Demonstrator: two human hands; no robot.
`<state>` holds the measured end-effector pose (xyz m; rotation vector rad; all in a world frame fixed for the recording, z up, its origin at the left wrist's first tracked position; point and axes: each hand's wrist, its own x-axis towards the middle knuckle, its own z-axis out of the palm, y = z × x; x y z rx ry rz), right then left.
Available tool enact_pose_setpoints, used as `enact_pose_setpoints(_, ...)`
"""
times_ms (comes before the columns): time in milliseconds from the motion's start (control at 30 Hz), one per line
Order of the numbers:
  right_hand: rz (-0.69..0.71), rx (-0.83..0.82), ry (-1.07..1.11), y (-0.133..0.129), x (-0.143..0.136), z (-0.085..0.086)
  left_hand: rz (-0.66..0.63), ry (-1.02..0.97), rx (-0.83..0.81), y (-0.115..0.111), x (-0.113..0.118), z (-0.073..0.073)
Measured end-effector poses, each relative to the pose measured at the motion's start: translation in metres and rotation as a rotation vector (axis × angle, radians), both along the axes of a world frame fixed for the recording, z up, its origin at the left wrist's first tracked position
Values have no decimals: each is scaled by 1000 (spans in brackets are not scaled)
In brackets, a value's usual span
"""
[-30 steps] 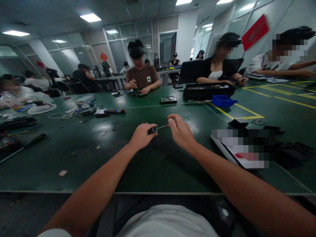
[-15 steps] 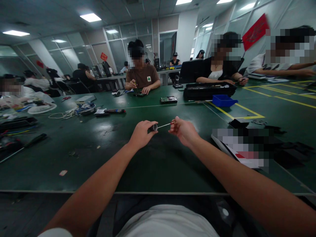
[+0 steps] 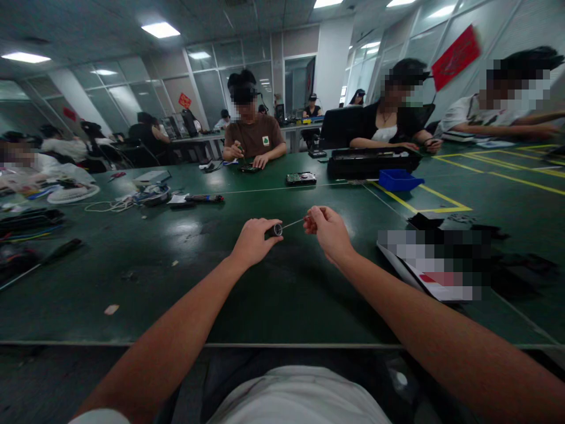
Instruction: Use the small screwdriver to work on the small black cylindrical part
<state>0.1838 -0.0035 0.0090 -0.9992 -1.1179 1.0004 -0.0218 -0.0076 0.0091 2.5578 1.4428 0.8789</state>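
Between the thumb and fingers of my left hand [image 3: 257, 240] is a small dark round part [image 3: 276, 229], its open-looking end facing right. My right hand [image 3: 325, 228] is closed on the reddish handle of a screwdriver [image 3: 293, 224]. The thin metal shaft points left, and its tip meets or nearly meets the round part; the exact contact is too small to tell. Both hands are above the green table [image 3: 265, 306].
Ahead lie a circuit-board device [image 3: 301, 178], a long black housing [image 3: 373, 165] and a blue tray [image 3: 401, 181]. Cables and tools [image 3: 200, 199] are at the left, papers [image 3: 419, 271] at the right. A person in brown [image 3: 253, 138] sits opposite.
My right hand has shifted and turned slightly, with the screwdriver shaft tilted a little more. My left hand keeps the round part in nearly the same place.
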Motion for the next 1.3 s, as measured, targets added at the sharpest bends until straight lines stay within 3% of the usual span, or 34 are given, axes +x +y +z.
enact_pose_setpoints(200,12,58,-59,-4,-1,2,8,-7,0,0,1,0)
enact_pose_setpoints(400,-83,133,-447,-17,2,14,18,2,-17,0,0,-1)
enact_pose_setpoints(633,-36,279,-557,-22,2,13,16,20,-13,-1,1,-4)
enact_pose_setpoints(767,-136,261,-716,-24,2,17,-7,26,-5,0,2,-5)
enact_pose_setpoints(1067,-69,265,-695,-22,0,13,9,-2,-18,0,0,-3)
enact_pose_setpoints(1300,-102,246,-721,-23,-1,15,-20,22,-31,1,0,-7)
